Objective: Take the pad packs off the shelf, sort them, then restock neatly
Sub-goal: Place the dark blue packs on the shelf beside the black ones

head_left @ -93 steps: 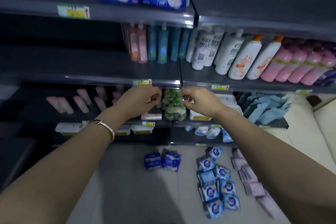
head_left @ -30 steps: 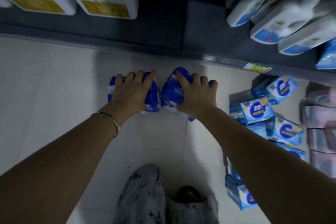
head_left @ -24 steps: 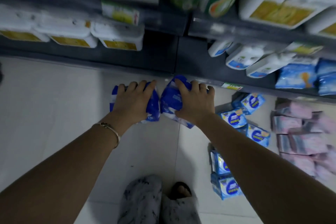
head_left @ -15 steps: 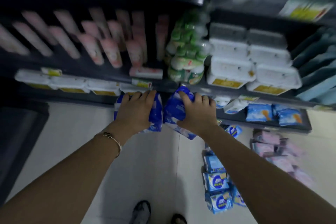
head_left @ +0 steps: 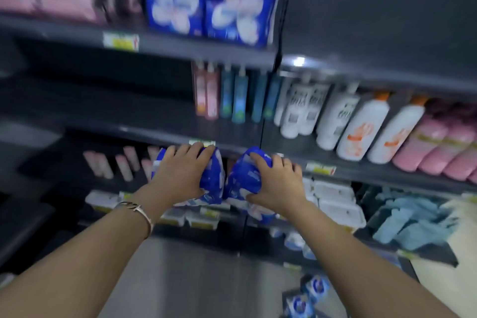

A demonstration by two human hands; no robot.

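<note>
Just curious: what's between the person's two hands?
Head view: one blue pad pack in the left hand, another blue pack in the right hand, side by side.

We see a dim, bluish scene smeared by motion blur; the white plastic bottles (head_left: 296,111) and the glossy blue plastic pad packs (head_left: 214,178) look soft. One small glare spot marks the dark metal shelf edge (head_left: 299,61). Shelf lines bow outward.

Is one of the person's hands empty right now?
No: the left hand grips one blue pack and the right hand grips a second blue pack, held side by side.
</note>
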